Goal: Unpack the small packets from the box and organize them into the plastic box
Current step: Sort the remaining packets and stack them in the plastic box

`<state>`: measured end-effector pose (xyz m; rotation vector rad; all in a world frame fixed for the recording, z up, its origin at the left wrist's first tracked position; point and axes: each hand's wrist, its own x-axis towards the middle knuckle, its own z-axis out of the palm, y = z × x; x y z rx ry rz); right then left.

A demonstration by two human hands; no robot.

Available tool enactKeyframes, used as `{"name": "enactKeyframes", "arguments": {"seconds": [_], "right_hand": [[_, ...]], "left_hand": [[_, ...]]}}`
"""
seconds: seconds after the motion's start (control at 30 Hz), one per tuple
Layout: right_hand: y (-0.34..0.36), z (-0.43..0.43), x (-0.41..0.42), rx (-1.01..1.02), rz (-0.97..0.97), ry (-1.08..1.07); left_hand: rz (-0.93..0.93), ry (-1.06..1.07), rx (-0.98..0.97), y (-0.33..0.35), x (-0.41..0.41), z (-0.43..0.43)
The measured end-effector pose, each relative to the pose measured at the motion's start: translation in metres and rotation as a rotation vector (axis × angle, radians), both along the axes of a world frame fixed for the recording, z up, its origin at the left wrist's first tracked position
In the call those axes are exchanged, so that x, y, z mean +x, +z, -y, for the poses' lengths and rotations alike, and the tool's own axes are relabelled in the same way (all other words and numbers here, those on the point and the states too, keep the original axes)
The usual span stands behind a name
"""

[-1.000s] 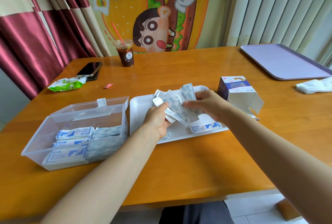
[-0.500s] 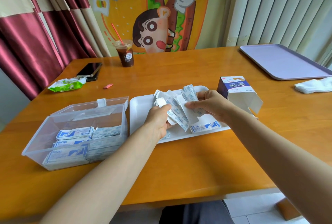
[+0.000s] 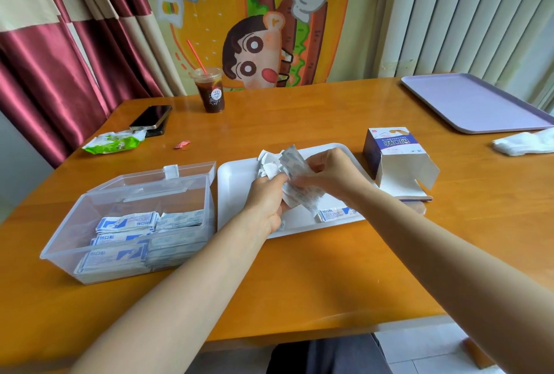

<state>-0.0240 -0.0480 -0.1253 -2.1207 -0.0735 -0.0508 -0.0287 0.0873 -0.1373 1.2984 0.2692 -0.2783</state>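
Observation:
Over the white tray [image 3: 236, 187] both my hands hold one bunch of small white-and-blue packets [image 3: 292, 169]. My left hand [image 3: 266, 199] grips the bunch from below and my right hand [image 3: 326, 172] pinches it from the right. One more packet [image 3: 334, 214] lies flat on the tray near its front edge. The clear plastic box [image 3: 129, 223] stands open to the left of the tray, with stacks of the same packets inside. The opened cardboard box [image 3: 395, 157] lies on its side right of the tray, its flaps spread.
At the back of the wooden table stand an iced drink with a straw [image 3: 209, 93], a phone [image 3: 151, 117] and a green wrapper [image 3: 112, 142]. A lilac tray [image 3: 476, 103] and a white cloth [image 3: 524, 142] lie at the far right.
The fanned-out packets have been gathered into a tighter bunch. My right hand has moved left toward my left hand, closing the gap between them.

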Motion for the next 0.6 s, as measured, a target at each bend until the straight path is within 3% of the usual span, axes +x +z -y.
{"name": "enactKeyframes", "arguments": {"seconds": [0.1,0.3,0.6], "right_hand": [[-0.0026,0.004,0.002,0.117,-0.1,-0.016],[-0.0003,0.0071,-0.0013,0.195,-0.111,0.035],[0.0032,0.0078,0.0001,-0.149,-0.099,0.063]], "left_hand": [[0.032,-0.029,-0.073,-0.0006,-0.0019,-0.0016],[0.056,0.019,-0.084,-0.0047,-0.0008,-0.0001],[0.064,0.0,-0.003,-0.0091,0.0025,0.0002]]}}
